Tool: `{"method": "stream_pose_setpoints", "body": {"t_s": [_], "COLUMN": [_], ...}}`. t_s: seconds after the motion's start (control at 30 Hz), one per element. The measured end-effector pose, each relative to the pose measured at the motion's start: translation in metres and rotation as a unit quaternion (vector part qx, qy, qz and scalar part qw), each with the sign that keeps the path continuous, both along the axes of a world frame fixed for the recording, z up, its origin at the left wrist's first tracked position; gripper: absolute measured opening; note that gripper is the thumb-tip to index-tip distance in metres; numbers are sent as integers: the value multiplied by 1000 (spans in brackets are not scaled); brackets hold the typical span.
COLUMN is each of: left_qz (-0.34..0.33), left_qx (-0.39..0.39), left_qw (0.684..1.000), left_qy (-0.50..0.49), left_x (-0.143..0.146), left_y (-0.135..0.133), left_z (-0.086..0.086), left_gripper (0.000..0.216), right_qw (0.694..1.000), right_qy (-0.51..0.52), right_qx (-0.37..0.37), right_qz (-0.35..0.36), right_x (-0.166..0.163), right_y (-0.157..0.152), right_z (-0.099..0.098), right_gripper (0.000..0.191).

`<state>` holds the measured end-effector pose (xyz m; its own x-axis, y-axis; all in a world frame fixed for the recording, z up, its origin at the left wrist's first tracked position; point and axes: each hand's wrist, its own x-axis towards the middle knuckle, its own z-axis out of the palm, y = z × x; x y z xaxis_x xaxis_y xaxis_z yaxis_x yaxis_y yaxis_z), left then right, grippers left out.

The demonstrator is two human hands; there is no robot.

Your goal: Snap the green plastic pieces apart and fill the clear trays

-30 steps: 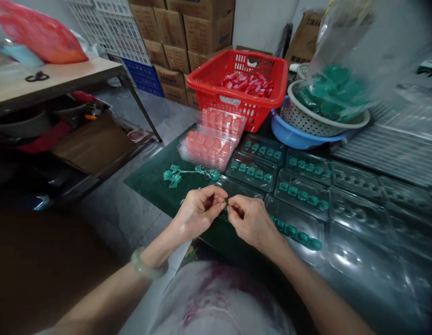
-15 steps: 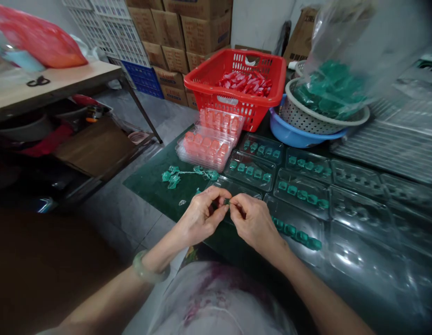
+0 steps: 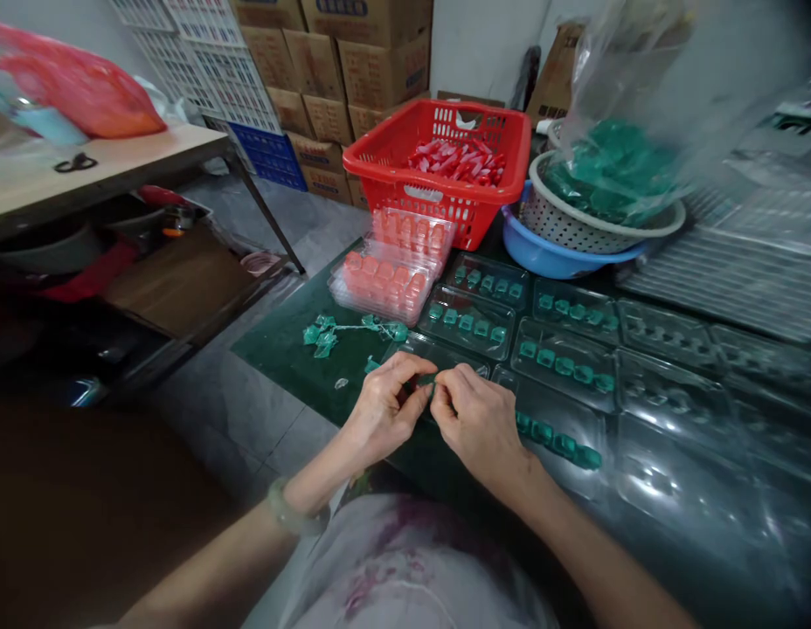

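Change since a second ago: slight drift to the right and nearer of left hand [image 3: 385, 406] and right hand [image 3: 477, 419]; fingertips together at both moments.
Head view, hands: fingertips of both pinched from either side on a small green piece [image 3: 430, 382], held just above the near edge of the bench; pale bangle [image 3: 294, 515] on the left wrist.
Head view, piece: mostly hidden by the fingers; shape impossible to tell.
Step in hand: judged as fingertip work on that one piece, between the loose green cluster [image 3: 353, 330] to the left and a clear tray [image 3: 556, 441] with a row of green pieces to the right.
Next move calls for: a fine, steady pinch, given so tiny a part.
Surface: dark green mat [image 3: 280, 358] covered to the right with further clear trays [image 3: 467, 319], some filled, some bare; pink-filled trays [image 3: 385, 284] farther off.
Far edge: red basket [image 3: 432, 175] of red parts; white colander [image 3: 595, 225] inside a blue basin [image 3: 550, 255], holding a clear bag [image 3: 615, 170] of green parts.
Room: grey tiled floor [image 3: 248, 419]; stacked cardboard boxes [image 3: 366, 52] at the far wall; wooden side table [image 3: 117, 162] far left, bearing scissors [image 3: 74, 162] and a red bag [image 3: 78, 87].
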<state>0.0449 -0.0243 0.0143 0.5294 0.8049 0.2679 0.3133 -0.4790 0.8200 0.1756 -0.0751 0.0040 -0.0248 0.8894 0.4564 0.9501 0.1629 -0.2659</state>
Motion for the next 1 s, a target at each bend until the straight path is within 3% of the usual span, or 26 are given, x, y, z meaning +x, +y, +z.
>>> {"method": "stream_pose_setpoints", "body": {"t_s": [0.23, 0.27, 0.33, 0.4, 0.47, 0.53, 0.63, 0.77, 0.83, 0.93, 1.0], "left_qz": [43, 41, 6, -51, -90, -108, -122, -114, -89, -50, -48], "left_qx": [41, 14, -127, -317, -442, -489, -503, -503, -454, -260, -133], "left_qw": [998, 999, 987, 930, 856, 817, 804, 814, 855, 951, 982], "left_qy": [-8, -27, -94, -180, -251, -285, -294, -266, -234, -161, -122], "left_x": [7, 9, 11, 11, 9, 9, 11, 17, 20, 21, 20], "left_y": [1, 1, 5, 8, 10, 10, 7, 2, 0, -2, -1], "left_z": [-3, -4, -7, -8, -8, -8, -8, -7, -5, 1, 3], "left_gripper": [17, 16, 10, 6, 14, 18, 18, 15, 15, 12, 6], "right_qw": [1000, 1000, 993, 972, 945, 923, 900, 883, 870, 825, 788], "right_qy": [-8, 13, 106, 228, 319, 371, 408, 439, 466, 540, 589], "right_qx": [13, 10, 2, -3, -18, -51, -95, -118, -132, -152, -165], "right_qz": [17, 26, 50, 65, 69, 85, 119, 118, 98, 71, 69], "right_x": [-1, 0, 4, 11, 19, 25, 29, 30, 30, 32, 35], "right_y": [-3, -4, -7, -9, -12, -14, -16, -16, -16, -17, -18], "right_z": [2, 4, 7, 11, 14, 15, 15, 12, 10, 7, 6], "right_gripper": [18, 18, 15, 15, 19, 19, 18, 15, 13, 13, 15]}}
